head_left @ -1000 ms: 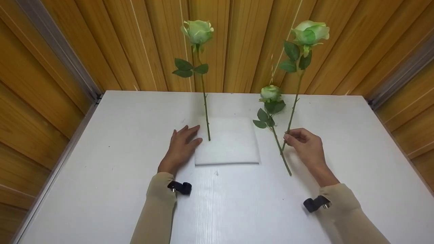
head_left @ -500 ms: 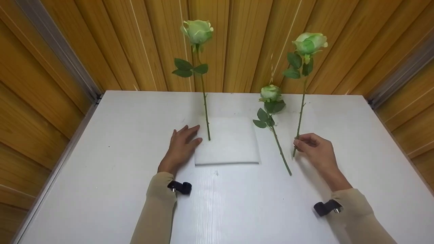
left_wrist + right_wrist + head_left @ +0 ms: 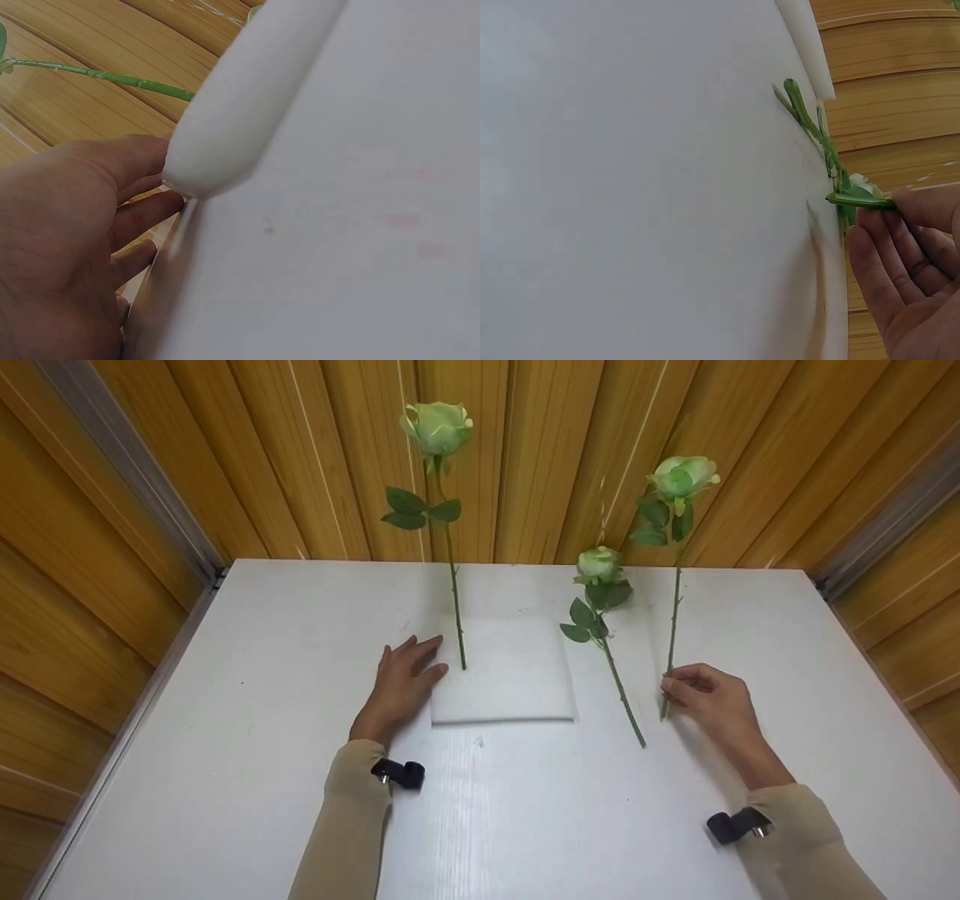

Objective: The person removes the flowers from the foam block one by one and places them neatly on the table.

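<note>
Right hand (image 3: 716,701) pinches the held rose (image 3: 682,523) low on its stem, thumb against fingertips; bloom up, stem nearly upright, a short end showing below the grip. Right wrist view: stem tip above the table (image 3: 225,735), apart from its shadow. Left hand (image 3: 401,690) at the left side of the white pad (image 3: 517,682), fingers extended and apart; left wrist view shows fingertips touching the pad's edge. Standing rose (image 3: 445,511) upright on the pad, toward its left side; cannot tell how deep the stem sits. Lying rose (image 3: 609,595) between pad and held rose, bloom toward the wood wall (image 3: 540,457), stem end toward the person.
</note>
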A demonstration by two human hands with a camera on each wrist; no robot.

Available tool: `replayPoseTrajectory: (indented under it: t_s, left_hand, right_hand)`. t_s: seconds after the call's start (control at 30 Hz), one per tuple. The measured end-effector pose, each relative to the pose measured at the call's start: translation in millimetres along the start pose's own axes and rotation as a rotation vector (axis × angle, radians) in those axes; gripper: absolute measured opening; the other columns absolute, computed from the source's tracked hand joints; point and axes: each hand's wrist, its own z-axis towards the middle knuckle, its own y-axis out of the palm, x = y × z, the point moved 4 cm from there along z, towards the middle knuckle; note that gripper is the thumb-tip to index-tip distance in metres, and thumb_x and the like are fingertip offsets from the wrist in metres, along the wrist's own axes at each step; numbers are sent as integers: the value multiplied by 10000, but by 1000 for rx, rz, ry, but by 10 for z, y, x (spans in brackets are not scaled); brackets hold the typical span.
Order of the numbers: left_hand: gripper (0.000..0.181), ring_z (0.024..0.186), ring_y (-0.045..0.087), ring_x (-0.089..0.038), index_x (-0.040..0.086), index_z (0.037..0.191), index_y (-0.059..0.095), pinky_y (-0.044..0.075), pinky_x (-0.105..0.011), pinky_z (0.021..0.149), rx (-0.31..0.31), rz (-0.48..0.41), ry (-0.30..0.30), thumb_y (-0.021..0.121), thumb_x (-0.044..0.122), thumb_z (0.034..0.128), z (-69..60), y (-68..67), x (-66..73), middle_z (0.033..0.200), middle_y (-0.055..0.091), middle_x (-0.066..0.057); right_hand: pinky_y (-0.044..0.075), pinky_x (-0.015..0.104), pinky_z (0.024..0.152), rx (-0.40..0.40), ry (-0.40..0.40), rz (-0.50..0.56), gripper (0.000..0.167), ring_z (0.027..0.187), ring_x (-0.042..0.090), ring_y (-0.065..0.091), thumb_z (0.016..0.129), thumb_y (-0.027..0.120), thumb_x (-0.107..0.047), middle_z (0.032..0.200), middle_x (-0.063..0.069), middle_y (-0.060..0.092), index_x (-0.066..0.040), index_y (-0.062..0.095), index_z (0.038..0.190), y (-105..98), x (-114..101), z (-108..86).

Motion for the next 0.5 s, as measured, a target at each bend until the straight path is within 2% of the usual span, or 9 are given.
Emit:
replayPoseTrajectory:
  t_s: [0.2,0.5]
  left_hand:
    - [530,1583,274,-272,141,1556,561,-95,-405,1303,1,-6,13,656,311,1063,13,-12,18,1574,547,-58]
    - [531,1577,286,-313,121,1547,570,-85,-435,1306,11,-19,17,666,287,1052,-10,-7,9,1571,548,-89]
  right_hand:
    - [609,173,788,-17,18,-42,330,870,0,691,999,773,-157,1009,69,769,106,710,1190,-23,35,6]
    - [618,187,792,-30,48,-40,309,858,16,689,993,775,-139,992,58,753,114,706,1157,-17,53,-26]
